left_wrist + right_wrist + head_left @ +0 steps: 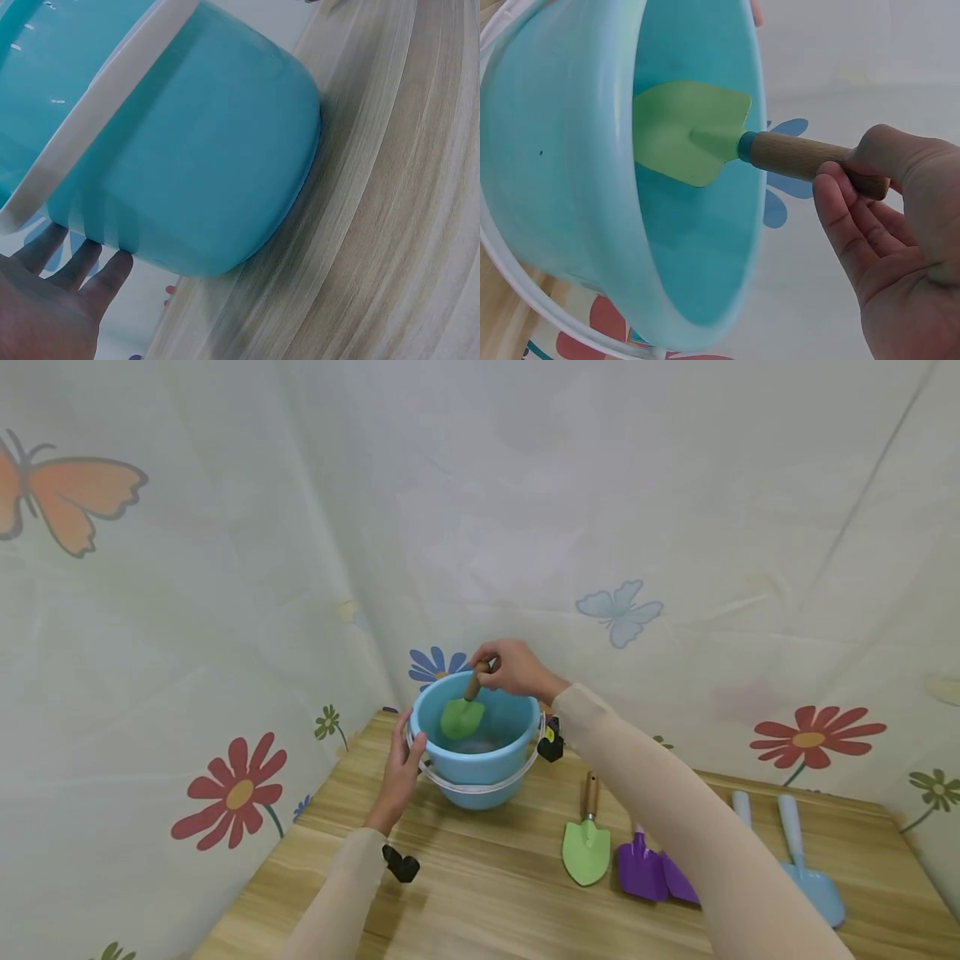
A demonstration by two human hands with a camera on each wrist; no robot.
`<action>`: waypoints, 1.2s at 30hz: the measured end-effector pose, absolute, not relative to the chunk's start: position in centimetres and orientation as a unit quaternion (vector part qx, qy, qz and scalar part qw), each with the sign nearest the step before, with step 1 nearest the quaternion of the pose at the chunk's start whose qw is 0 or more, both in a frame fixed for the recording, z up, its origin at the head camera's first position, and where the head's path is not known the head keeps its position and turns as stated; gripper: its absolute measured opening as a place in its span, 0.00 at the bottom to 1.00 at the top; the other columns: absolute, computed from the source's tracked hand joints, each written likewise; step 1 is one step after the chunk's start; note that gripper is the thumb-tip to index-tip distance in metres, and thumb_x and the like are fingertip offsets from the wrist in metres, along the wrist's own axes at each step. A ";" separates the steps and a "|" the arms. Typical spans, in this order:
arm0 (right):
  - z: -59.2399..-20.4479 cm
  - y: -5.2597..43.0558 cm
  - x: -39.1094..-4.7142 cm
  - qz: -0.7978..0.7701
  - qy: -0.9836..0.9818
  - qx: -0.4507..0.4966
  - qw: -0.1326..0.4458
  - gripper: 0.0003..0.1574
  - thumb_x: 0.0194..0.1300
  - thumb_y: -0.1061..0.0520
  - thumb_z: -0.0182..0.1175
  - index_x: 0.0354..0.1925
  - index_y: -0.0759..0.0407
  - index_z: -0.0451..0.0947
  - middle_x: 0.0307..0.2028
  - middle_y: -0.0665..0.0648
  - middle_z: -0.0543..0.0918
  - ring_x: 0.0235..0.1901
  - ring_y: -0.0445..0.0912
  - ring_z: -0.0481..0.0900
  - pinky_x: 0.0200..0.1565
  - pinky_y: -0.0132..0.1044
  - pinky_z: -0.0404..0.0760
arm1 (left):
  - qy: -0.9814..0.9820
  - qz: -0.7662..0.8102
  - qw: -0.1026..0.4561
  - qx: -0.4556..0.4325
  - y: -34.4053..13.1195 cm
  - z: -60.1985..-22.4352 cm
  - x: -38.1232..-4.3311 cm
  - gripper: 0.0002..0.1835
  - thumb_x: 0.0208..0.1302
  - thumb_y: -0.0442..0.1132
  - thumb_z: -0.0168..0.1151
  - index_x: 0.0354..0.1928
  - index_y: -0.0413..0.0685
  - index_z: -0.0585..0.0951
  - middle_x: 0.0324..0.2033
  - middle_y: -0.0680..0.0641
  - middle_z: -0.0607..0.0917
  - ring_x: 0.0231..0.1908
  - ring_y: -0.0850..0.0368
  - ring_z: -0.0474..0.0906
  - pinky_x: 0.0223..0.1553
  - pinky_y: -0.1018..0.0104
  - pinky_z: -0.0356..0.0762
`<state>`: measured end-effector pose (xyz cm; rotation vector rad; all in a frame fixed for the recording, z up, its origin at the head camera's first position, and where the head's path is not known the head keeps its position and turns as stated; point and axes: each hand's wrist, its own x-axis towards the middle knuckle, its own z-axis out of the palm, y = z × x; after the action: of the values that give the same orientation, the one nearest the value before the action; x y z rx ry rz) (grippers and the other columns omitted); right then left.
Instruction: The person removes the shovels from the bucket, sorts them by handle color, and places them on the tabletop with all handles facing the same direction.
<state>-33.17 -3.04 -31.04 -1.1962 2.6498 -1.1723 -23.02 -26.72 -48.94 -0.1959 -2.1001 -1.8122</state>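
Note:
My right hand [517, 668] pinches the wooden handle of a small green trowel [690, 131] between thumb and fingers. The trowel's blade points down inside a light blue bucket [480, 768], below the rim level. The bucket stands upright on the wooden table, its white handle [480, 789] hanging down at the front. Against the bucket's left side rests my left hand [401, 772], fingers extended along the wall and thumb near the rim. In the left wrist view, several straight fingers [82, 274] touch the bucket's outer wall. Most of the bucket's bottom inside is hidden.
Right of the bucket, a second green trowel [587, 852] lies on the wooden table [480, 893]. Beyond it lie purple shovels [642, 870] and light blue shovels [817, 893], partly covered by my right arm. A flower-print cloth [450, 510] hangs behind the table.

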 end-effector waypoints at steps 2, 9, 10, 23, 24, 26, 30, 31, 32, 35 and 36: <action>-30.8 -2.8 -32.9 -0.373 0.846 -0.382 -0.002 0.14 0.68 0.64 0.63 0.51 0.60 0.85 0.44 0.57 0.87 0.34 0.49 0.87 0.38 0.38 0.86 | -0.743 -0.641 0.178 -0.068 -26.7 -49.0 -23.0 0.31 0.82 0.55 0.48 0.80 0.71 0.52 0.79 0.48 0.53 0.77 0.45 0.51 0.72 0.42 0.58; -30.7 -2.3 -32.3 -0.363 0.846 -0.390 -0.026 0.13 0.68 0.62 0.64 0.50 0.57 0.86 0.44 0.54 0.86 0.34 0.45 0.85 0.39 0.39 0.84 | -0.747 -0.637 0.176 -0.073 -26.7 -49.0 -23.0 0.31 0.82 0.54 0.47 0.80 0.73 0.51 0.80 0.50 0.51 0.78 0.46 0.49 0.72 0.41 0.59; -30.8 -2.2 -32.2 -0.364 0.845 -0.390 -0.029 0.13 0.68 0.61 0.64 0.50 0.57 0.86 0.44 0.54 0.86 0.35 0.45 0.85 0.40 0.39 0.84 | -0.747 -0.637 0.174 -0.076 -26.7 -49.0 -23.0 0.31 0.82 0.54 0.46 0.80 0.72 0.51 0.80 0.50 0.51 0.78 0.45 0.49 0.71 0.40 0.59; -31.1 -0.7 -30.3 -0.394 0.834 -0.383 -0.057 0.13 0.71 0.60 0.63 0.53 0.55 0.84 0.46 0.52 0.86 0.41 0.43 0.84 0.40 0.39 0.83 | -0.747 -0.643 0.148 -0.084 -26.3 -46.5 -21.1 0.34 0.83 0.47 0.46 0.82 0.57 0.48 0.80 0.41 0.49 0.77 0.41 0.51 0.70 0.39 0.62; -31.1 -0.7 -30.1 -0.397 0.832 -0.383 -0.060 0.13 0.71 0.60 0.63 0.53 0.55 0.84 0.46 0.52 0.86 0.41 0.44 0.85 0.40 0.39 0.83 | -0.746 -0.643 0.150 -0.087 -26.2 -46.3 -20.9 0.33 0.83 0.47 0.46 0.82 0.56 0.48 0.80 0.41 0.49 0.77 0.40 0.51 0.70 0.38 0.62; -31.0 -0.7 -29.8 -0.403 0.828 -0.384 -0.067 0.14 0.71 0.60 0.63 0.53 0.55 0.84 0.46 0.53 0.86 0.42 0.44 0.85 0.40 0.39 0.83 | -0.743 -0.646 0.153 -0.090 -26.3 -46.2 -20.7 0.33 0.83 0.47 0.46 0.82 0.55 0.47 0.80 0.41 0.49 0.76 0.40 0.52 0.69 0.36 0.62; -30.9 -0.8 -29.3 -0.415 0.822 -0.383 -0.074 0.15 0.71 0.59 0.63 0.54 0.54 0.84 0.46 0.53 0.86 0.41 0.43 0.85 0.39 0.39 0.82 | -0.731 -0.658 0.153 -0.091 -26.6 -46.2 -20.6 0.33 0.83 0.49 0.46 0.82 0.57 0.48 0.80 0.42 0.49 0.75 0.39 0.54 0.67 0.34 0.63; -30.9 -0.9 -29.2 -0.416 0.821 -0.382 -0.076 0.15 0.71 0.59 0.63 0.54 0.54 0.84 0.46 0.52 0.86 0.41 0.42 0.85 0.39 0.39 0.82 | -0.730 -0.660 0.152 -0.090 -26.8 -46.2 -20.6 0.33 0.83 0.49 0.46 0.82 0.58 0.48 0.80 0.42 0.49 0.75 0.39 0.55 0.67 0.34 0.63; -30.9 -0.9 -29.1 -0.418 0.821 -0.382 -0.077 0.15 0.71 0.59 0.63 0.54 0.54 0.84 0.46 0.52 0.86 0.40 0.42 0.85 0.39 0.38 0.82 | -0.729 -0.661 0.151 -0.090 -26.9 -46.2 -20.5 0.34 0.83 0.50 0.47 0.82 0.59 0.48 0.80 0.43 0.49 0.75 0.39 0.55 0.67 0.34 0.64; -30.9 -1.1 -28.9 -0.418 0.820 -0.383 -0.082 0.15 0.71 0.59 0.63 0.54 0.53 0.85 0.47 0.51 0.86 0.41 0.42 0.85 0.39 0.38 0.83 | -0.725 -0.667 0.149 -0.088 -27.1 -46.4 -20.5 0.34 0.82 0.50 0.47 0.82 0.59 0.48 0.80 0.43 0.49 0.74 0.40 0.57 0.66 0.37 0.67; -31.0 -1.1 -28.8 -0.418 0.819 -0.383 -0.084 0.15 0.71 0.59 0.63 0.54 0.53 0.85 0.48 0.51 0.86 0.41 0.42 0.85 0.40 0.38 0.83 | -0.723 -0.669 0.148 -0.087 -27.4 -46.7 -20.7 0.34 0.83 0.50 0.47 0.82 0.59 0.48 0.80 0.43 0.49 0.74 0.40 0.57 0.66 0.37 0.67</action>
<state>-28.81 -1.14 -30.96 -1.2717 2.7207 -1.3895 -20.70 -27.35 -46.70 -0.2503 -2.0804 -1.9226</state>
